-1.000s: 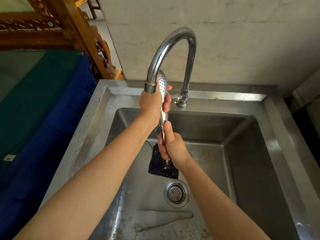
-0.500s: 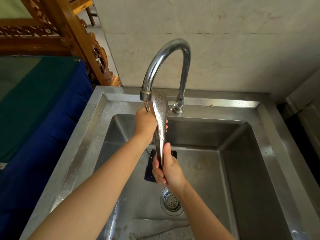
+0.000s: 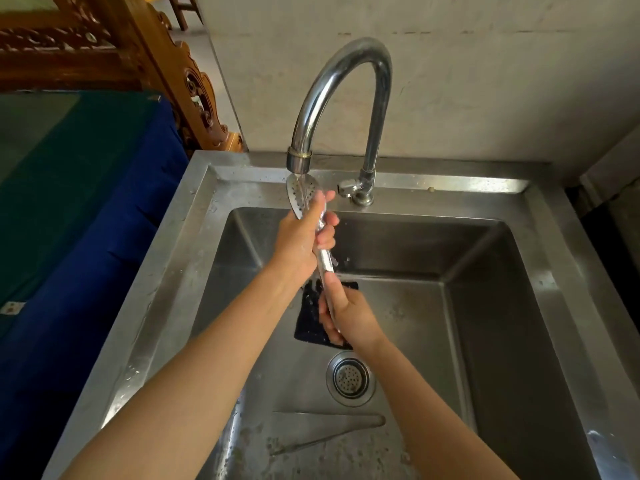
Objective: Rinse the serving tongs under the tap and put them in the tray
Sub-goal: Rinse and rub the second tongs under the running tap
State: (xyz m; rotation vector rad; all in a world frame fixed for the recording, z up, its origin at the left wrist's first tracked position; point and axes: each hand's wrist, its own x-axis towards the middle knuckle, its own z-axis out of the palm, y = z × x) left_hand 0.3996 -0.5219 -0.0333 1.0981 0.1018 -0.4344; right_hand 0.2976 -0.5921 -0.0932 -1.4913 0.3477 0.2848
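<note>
Steel serving tongs (image 3: 325, 263) with a perforated spoon-shaped head stand nearly upright under the spout of the curved chrome tap (image 3: 341, 81). Water runs from the spout onto the head. My left hand (image 3: 304, 237) wraps around the tongs just below the head. My right hand (image 3: 346, 315) grips the lower handle end. Both hands are over the steel sink (image 3: 519, 306). No tray is in view.
A dark scouring pad (image 3: 308, 320) lies on the sink floor behind my right hand, with the round drain (image 3: 350, 378) nearer me. Another thin metal utensil (image 3: 329, 431) lies at the sink's near end. A blue-and-green cloth-covered surface (image 3: 86, 202) borders the left.
The tongs' head came down from beside the spout to directly beneath it. My left hand now sits lower on the tongs, leaving the perforated head uncovered under the water. The view shifted slightly.
</note>
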